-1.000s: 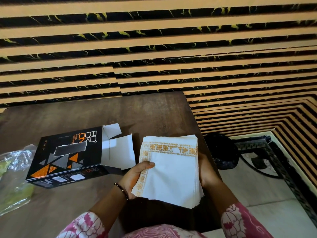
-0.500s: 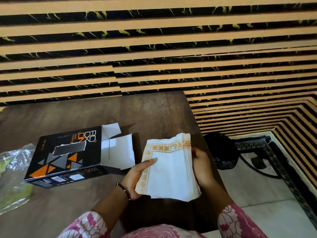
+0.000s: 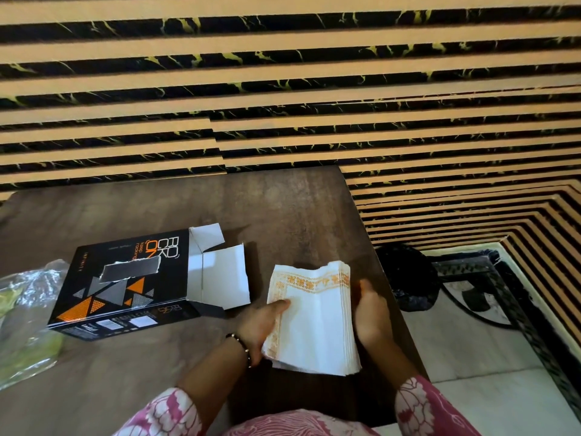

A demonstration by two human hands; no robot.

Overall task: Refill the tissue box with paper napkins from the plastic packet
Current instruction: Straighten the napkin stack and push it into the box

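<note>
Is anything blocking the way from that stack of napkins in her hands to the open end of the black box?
Nothing visible does. The napkin stack, held by the left hand and right hand, sits just right of the tissue box. Its white end flaps are folded open toward the stack; only bare table lies between.

the napkins [image 3: 317,328] are white with an orange cross-stitch style border along the far and left edges. the tissue box [image 3: 125,284] on the left is black with orange and grey triangles, orange and white lettering, white inside flaps. table [image 3: 283,209] is dark brown wood grain. wall [image 3: 283,89] behind has tan stripes alternating with black marble veined in yellow. sleeves [image 3: 421,404] are pink with white flowers. plastic packet [image 3: 25,325] at far left looks clear with green tints.
</note>
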